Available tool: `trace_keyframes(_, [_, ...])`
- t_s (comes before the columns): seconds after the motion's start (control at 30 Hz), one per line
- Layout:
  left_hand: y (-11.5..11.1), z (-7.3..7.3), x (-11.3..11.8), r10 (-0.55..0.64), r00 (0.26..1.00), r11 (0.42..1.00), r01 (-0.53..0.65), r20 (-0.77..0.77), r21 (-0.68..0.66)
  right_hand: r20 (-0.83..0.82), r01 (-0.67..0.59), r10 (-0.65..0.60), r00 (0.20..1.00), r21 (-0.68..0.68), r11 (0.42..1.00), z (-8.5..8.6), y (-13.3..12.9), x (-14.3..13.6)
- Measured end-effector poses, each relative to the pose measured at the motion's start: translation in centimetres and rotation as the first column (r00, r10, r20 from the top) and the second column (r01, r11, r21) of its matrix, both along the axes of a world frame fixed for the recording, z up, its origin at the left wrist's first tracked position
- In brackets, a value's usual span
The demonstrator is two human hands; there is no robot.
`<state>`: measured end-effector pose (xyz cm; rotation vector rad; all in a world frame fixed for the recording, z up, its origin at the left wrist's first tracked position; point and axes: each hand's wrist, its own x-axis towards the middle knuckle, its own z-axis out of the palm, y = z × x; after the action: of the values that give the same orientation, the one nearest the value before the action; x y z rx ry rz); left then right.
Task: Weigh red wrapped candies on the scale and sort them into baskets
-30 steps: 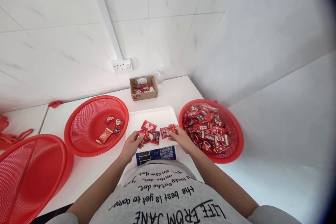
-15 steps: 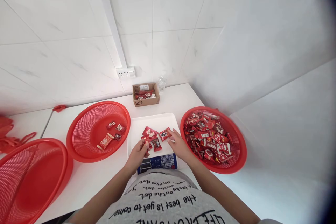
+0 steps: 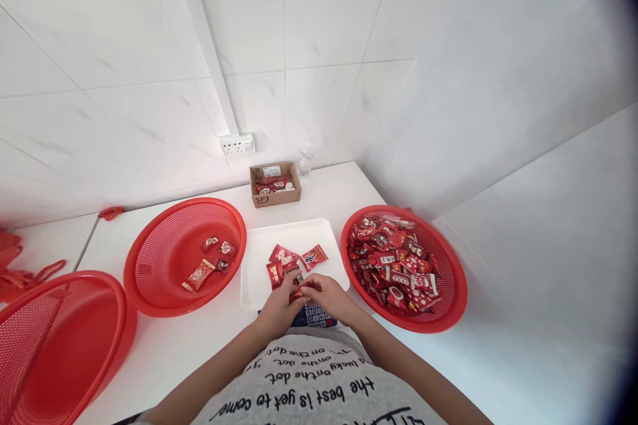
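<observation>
Both hands meet over the near part of the white scale tray [image 3: 259,239]. My left hand [image 3: 277,309] is closed, its fingertips at a small red wrapped candy [image 3: 298,293]. My right hand [image 3: 326,296] pinches at the same spot from the other side; fingers hide most of this candy. Just beyond the fingers lies a dark red wrapped candy [image 3: 293,269], partly covered. Around it on the tray are a red candy [image 3: 274,275], a pink-red packet [image 3: 284,255] and a red packet with black lettering [image 3: 314,257]. The blue keypad [image 3: 314,316] shows below the hands.
A red basket [image 3: 461,295] heaped with wrapped candies stands at right. Another red basket [image 3: 149,265] at left holds several candies, with a third red basket [image 3: 112,285] nearer. Behind the tray are a cardboard box [image 3: 276,198] of packets and a clear glass [image 3: 304,163] by the wall.
My two hands have come together at the tray's near side. The right hand has left the black-lettered packet, and the left has moved right from the red candy.
</observation>
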<state>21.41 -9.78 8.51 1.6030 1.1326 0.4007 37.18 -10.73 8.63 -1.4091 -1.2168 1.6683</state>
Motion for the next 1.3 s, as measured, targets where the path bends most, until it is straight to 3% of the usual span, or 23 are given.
trace_keyframes(0.07, [0.3,-0.3,-0.3,-0.025,0.996,0.991,0.035,-0.081,0.129,-0.038,0.078,-0.078,0.996,-0.019,0.997,-0.2,0.2,0.4])
trace_keyframes(0.13, [0.8,-0.9,-0.9,-0.033,0.983,0.941,0.091,-0.181,0.325,-0.021,0.181,-0.183,0.983,-0.047,0.982,-0.4,0.9,1.2])
trace_keyframes(0.23, [1.7,-2.3,-1.7,-0.022,0.945,0.845,0.193,-0.327,0.500,0.199,0.256,-0.245,0.949,-0.034,0.966,-0.6,2.4,2.6])
trace_keyframes(0.3, [2.3,-3.4,-2.1,-0.010,0.912,0.831,0.237,-0.411,0.504,0.393,0.206,-0.214,0.894,0.063,0.977,-0.8,3.3,3.2])
trace_keyframes(0.4, [2.9,-4.6,-2.2,-0.015,0.872,0.843,0.274,-0.488,0.463,0.594,0.033,-0.125,0.795,0.162,0.986,-1.6,4.1,3.4])
trace_keyframes(0.5, [3.3,-5.2,-1.9,-0.017,0.866,0.845,0.279,-0.499,0.457,0.709,-0.087,-0.023,0.704,0.118,0.989,-2.3,3.8,2.6])
trace_keyframes(0.63, [3.9,-5.3,-1.5,-0.019,0.877,0.850,0.267,-0.480,0.454,0.778,-0.133,0.012,0.629,0.093,0.987,-2.5,3.2,1.1])
trace_keyframes(0.9, [3.3,-5.2,-2.4,0.004,0.890,0.861,0.229,-0.457,0.454,0.819,-0.168,0.036,0.572,0.074,0.983,-2.1,3.3,1.2])
trace_keyframes(1.13, [1.1,-5.3,-3.3,-0.006,0.865,0.875,0.247,-0.501,0.417,0.807,-0.174,0.046,0.589,0.071,0.982,-2.2,3.0,1.4])
trace_keyframes(1.3, [1.3,-5.2,-2.6,0.011,0.862,0.873,0.239,-0.506,0.426,0.810,-0.196,0.057,0.584,0.072,0.978,-2.0,2.3,1.1])
